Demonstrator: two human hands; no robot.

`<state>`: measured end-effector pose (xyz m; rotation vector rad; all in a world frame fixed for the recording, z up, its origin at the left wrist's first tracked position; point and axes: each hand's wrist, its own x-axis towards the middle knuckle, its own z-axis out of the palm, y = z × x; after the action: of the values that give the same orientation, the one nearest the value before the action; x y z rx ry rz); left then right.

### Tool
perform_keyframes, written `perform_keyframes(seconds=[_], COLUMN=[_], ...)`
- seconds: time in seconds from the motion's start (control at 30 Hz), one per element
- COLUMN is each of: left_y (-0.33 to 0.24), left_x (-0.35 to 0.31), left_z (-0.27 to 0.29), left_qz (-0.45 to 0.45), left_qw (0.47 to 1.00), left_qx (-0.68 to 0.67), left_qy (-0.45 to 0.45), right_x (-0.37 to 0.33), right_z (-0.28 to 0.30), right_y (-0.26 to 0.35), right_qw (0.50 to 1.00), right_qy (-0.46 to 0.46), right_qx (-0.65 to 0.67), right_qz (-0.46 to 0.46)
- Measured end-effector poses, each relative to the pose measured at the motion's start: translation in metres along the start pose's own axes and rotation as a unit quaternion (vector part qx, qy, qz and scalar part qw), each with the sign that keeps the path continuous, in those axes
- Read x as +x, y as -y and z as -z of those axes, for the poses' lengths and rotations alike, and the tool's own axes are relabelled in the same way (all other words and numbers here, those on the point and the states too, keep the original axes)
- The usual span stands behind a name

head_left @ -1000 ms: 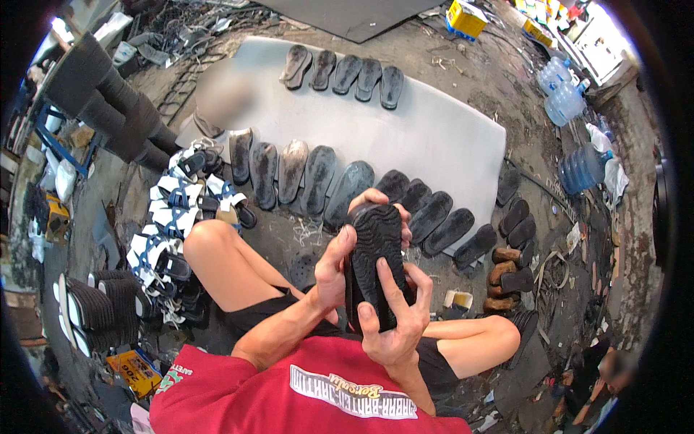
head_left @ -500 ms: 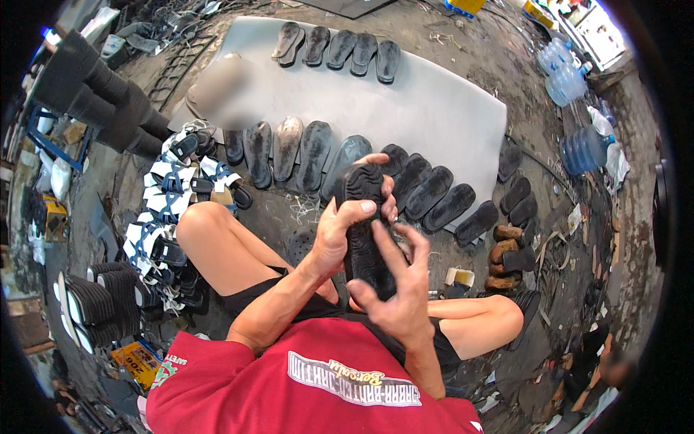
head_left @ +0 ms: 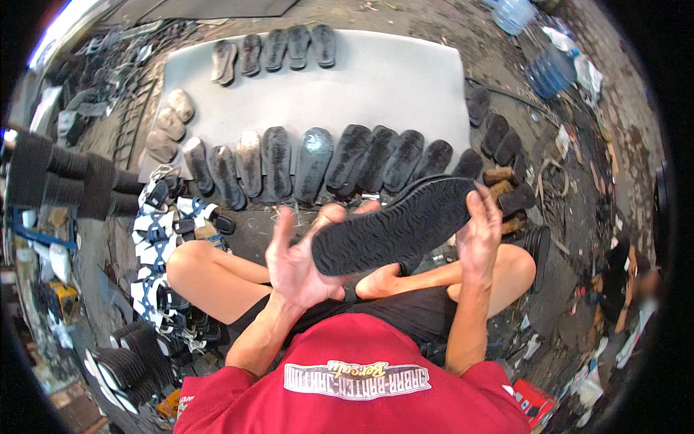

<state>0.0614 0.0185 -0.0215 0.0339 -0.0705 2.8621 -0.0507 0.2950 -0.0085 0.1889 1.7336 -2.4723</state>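
A black shoe sole with a wavy tread is held slantwise in front of me, its tread facing up toward me. My right hand grips its far-right end, thumb on the edge and fingers partly behind it. The lower-left end lies against the palm and fingers of my left hand; that thumb stands away from the sole, and some fingers are hidden behind it. Just beyond the hands runs a row of dark, foot-shaped shoe forms along the near edge of a light grey sheet.
More dark forms stand at the sheet's far edge, with pale ones at its left. White-and-blue sandals are heaped left of my knee. Brown forms lie to the right. Large water bottles stand at the far right.
The sole has turned from upright to a rightward slant, tread now facing me. My right hand has moved to its far-right end, and my left hand has shifted to the opposite end. The view has shifted.
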Motion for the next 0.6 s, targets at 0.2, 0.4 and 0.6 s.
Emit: perform_keyframes(seconds=[0.2, 0.4, 0.6], left_y=[0.041, 0.065, 0.068], left_x=[0.012, 0.016, 0.011], left_z=[0.016, 0.050, 0.044], left_qz=[0.301, 0.320, 0.316], left_qw=[0.953, 0.938, 0.940], left_qx=[0.001, 0.098, 0.105], left_qy=[-0.025, -0.090, -0.070], right_x=[0.018, 0.013, 0.001], right_z=[0.020, 0.006, -0.014], right_y=[0.022, 0.036, 0.057], right_qw=[0.983, 0.940, 0.900], right_qy=[0.143, 0.134, 0.124], right_qx=[-0.109, -0.289, -0.367], right_qz=[0.037, 0.119, 0.201])
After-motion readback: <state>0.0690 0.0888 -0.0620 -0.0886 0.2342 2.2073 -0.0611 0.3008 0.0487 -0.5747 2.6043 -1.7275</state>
